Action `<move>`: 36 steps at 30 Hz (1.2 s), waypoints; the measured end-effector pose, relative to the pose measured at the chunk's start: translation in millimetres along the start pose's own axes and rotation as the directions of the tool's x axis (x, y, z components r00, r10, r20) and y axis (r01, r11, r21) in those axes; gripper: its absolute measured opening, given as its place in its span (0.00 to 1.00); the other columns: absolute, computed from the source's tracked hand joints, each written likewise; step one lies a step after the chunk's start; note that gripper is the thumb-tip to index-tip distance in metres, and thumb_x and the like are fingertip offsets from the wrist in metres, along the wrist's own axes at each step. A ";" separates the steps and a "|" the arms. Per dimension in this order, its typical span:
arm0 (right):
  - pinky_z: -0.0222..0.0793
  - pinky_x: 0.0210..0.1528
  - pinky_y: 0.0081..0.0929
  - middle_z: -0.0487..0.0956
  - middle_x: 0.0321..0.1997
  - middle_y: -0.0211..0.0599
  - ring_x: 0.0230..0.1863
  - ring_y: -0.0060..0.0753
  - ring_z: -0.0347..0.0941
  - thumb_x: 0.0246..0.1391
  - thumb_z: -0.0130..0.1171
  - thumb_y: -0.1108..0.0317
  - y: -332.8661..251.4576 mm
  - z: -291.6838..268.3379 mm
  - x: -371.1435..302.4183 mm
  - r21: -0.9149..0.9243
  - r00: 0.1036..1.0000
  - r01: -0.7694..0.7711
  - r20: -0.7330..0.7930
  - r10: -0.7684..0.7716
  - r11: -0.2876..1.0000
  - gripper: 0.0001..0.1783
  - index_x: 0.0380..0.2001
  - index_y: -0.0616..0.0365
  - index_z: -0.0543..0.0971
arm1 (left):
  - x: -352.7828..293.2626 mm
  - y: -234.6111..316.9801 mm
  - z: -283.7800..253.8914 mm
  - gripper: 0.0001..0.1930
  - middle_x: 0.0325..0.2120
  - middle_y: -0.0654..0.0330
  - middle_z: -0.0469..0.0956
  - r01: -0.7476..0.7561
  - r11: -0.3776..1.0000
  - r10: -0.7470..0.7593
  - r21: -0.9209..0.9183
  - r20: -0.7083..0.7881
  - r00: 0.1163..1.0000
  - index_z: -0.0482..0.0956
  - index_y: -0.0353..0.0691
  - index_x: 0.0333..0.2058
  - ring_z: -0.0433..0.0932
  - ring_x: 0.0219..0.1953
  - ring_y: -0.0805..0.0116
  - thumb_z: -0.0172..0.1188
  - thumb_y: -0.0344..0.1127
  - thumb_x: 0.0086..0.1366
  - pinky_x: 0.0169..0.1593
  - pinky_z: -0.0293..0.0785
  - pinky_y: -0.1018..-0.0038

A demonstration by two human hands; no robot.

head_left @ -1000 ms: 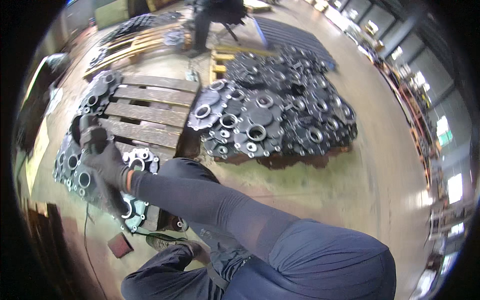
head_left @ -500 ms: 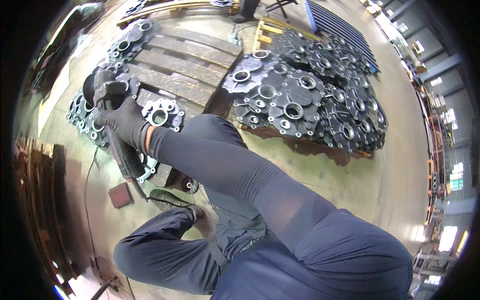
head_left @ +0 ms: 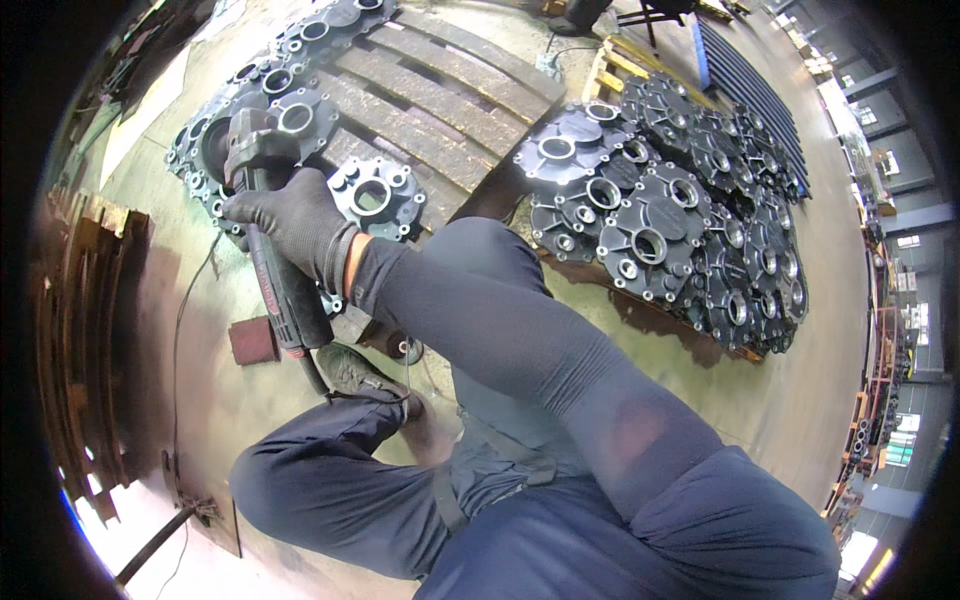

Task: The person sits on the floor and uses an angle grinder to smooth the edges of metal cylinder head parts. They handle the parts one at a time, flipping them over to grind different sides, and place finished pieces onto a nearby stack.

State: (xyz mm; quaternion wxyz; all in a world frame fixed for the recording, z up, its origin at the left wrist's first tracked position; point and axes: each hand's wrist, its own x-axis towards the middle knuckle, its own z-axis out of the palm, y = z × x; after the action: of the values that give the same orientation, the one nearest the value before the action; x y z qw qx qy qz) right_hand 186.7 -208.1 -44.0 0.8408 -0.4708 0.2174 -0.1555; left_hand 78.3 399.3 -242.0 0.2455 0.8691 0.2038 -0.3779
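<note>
My right hand (head_left: 300, 220), in a dark knit glove, is wrapped round the body of a black angle grinder (head_left: 280, 305). The grinder's head (head_left: 255, 150) points away from me, its round disc (head_left: 215, 150) over the dark metal housing covers at the left edge of a pallet. Whether the disc touches a cover is hard to make out. Just right of my glove lies one cover (head_left: 375, 195) with bright machined rings and bolt bosses. A cord leaves the grinder's rear end near my shoe (head_left: 360, 372). My left hand is out of sight.
Slatted wooden pallet (head_left: 430, 100) ahead. A second pallet at right bears stacked dark covers (head_left: 650, 225). A dark red block (head_left: 253, 341) lies on the floor beside a thin cable (head_left: 180, 330). Brown stacked boards (head_left: 90, 350) stand at left; a blue-edged ribbed panel (head_left: 750, 100) lies far right.
The whole scene has shifted right in the picture, with the far part lower, as my head turned. My right hand still grips the grinder over the covers.
</note>
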 end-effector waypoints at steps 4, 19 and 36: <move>0.81 0.27 0.38 0.85 0.32 0.46 0.24 0.36 0.82 0.51 0.80 0.67 -16.2 -2.6 -15.1 0.053 0.999 -0.041 0.029 0.039 0.998 0.19 0.39 0.69 0.83 | -9.0 -5.8 -3.5 0.17 0.33 0.58 0.85 0.002 0.999 -0.002 -0.035 -0.008 1.000 0.87 0.35 0.44 0.81 0.35 0.66 0.57 0.44 0.81 0.43 0.78 0.65; 0.87 0.34 0.28 0.89 0.34 0.41 0.32 0.31 0.89 0.58 0.82 0.57 -8.7 -18.0 -3.6 -0.059 0.983 0.014 0.185 -0.003 0.998 0.24 0.45 0.69 0.87 | -67.9 10.7 6.9 0.17 0.31 0.60 0.83 -0.066 0.982 0.045 -0.176 -0.121 0.992 0.87 0.36 0.42 0.79 0.34 0.69 0.57 0.43 0.81 0.41 0.77 0.67; 0.92 0.38 0.37 0.88 0.43 0.48 0.36 0.39 0.91 0.61 0.79 0.60 -85.1 -91.1 8.4 -0.064 0.983 -0.029 0.181 0.040 0.998 0.29 0.54 0.69 0.78 | -172.6 -112.9 133.0 0.16 0.29 0.63 0.81 0.226 0.938 -0.219 -0.264 0.057 0.974 0.87 0.38 0.41 0.77 0.32 0.71 0.57 0.42 0.81 0.38 0.75 0.68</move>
State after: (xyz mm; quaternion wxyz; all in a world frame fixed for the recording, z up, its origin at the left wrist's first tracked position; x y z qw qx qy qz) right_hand 142.5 -321.2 -14.9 0.8449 -0.5047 0.1526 -0.0905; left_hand -165.6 382.9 -221.1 0.3197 0.7938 0.3468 -0.3839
